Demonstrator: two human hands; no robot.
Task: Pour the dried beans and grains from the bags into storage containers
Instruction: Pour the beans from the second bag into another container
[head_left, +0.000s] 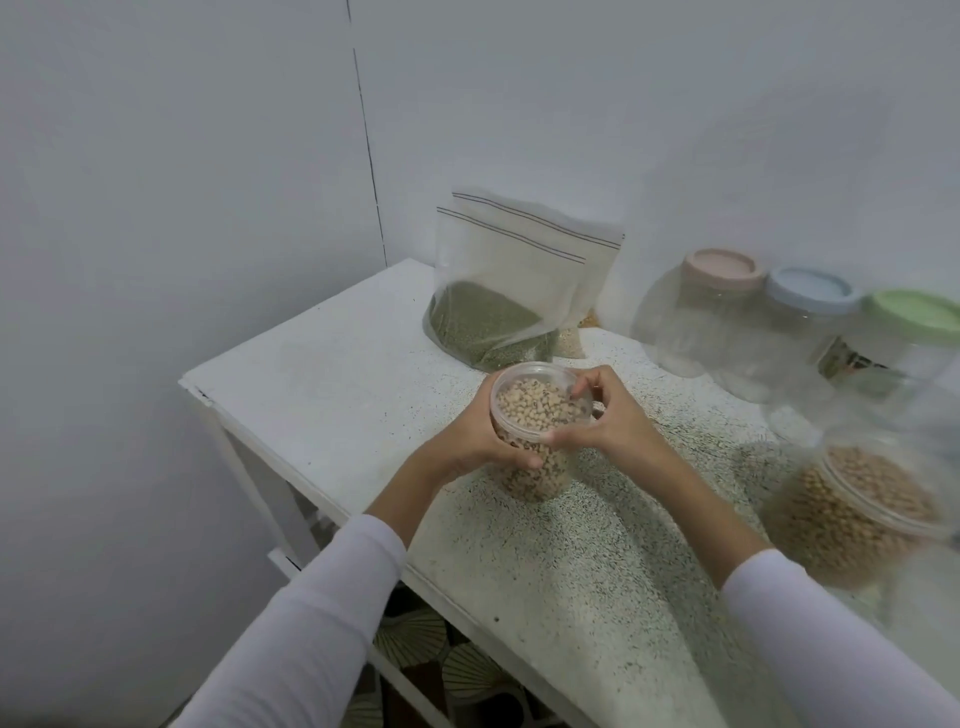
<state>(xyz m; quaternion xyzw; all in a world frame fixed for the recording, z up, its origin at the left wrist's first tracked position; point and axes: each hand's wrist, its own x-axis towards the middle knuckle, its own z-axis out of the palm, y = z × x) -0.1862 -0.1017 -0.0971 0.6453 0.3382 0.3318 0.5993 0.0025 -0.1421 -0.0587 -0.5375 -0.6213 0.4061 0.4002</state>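
Note:
A clear round container of black-eyed beans (530, 402) stands on the speckled table (332, 379), with a clear lid on top. My left hand (475, 441) wraps around its left side. My right hand (610, 415) grips the right rim, fingers pressing on the lid edge. Behind it a clear zip bag of green grains (488, 322) leans upright, with further bags (576, 291) behind it holding pale grains. At the right a second lidded container of tan beans (862, 509) lies tilted.
Three clear jars stand by the back wall with a pink lid (722, 267), a blue lid (810, 288) and a green lid (917, 314). The table's left edge drops off near my left arm. A patterned floor shows below.

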